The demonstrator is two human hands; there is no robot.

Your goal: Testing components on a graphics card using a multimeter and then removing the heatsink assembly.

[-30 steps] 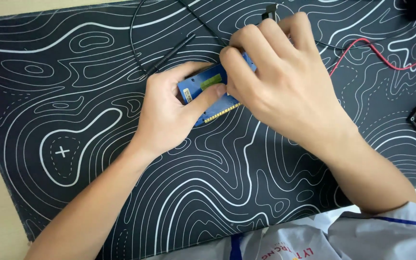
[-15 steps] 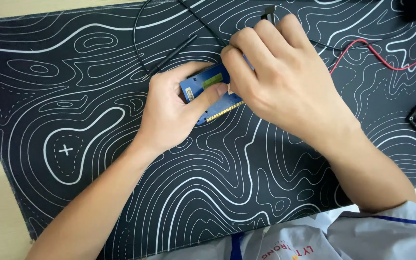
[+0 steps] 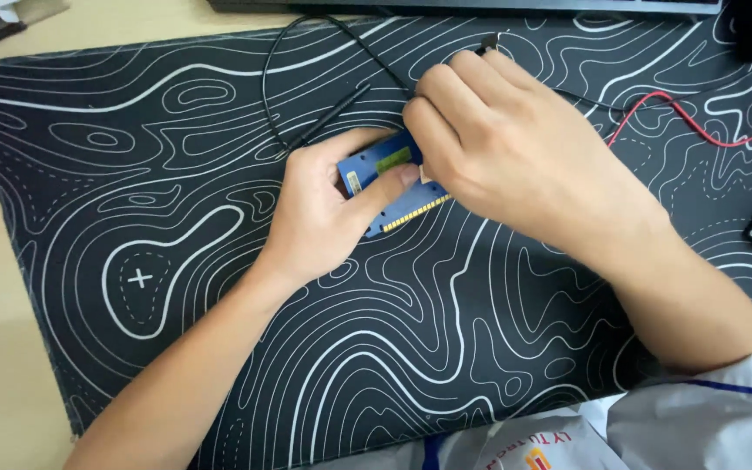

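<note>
Even, bright light falls from above; soft shadows sit under both hands on the black mat (image 3: 176, 261), focus is sharp throughout, with faint wide-angle bending near the edges

Matt cloth-look desk mat (image 3: 176, 348), glossy blue circuit board (image 3: 385, 170) w/ metal edge pins, pale wood-look tabletop (image 3: 2, 365)

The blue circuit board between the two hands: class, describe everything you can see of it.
The blue circuit board is a small flat rectangle carrying a greenish panel and a row of gold pins along its lower edge. It lies tilted on the black contour-patterned mat. The left hand grips its left end, thumb on top; the right hand covers its right end.
</note>
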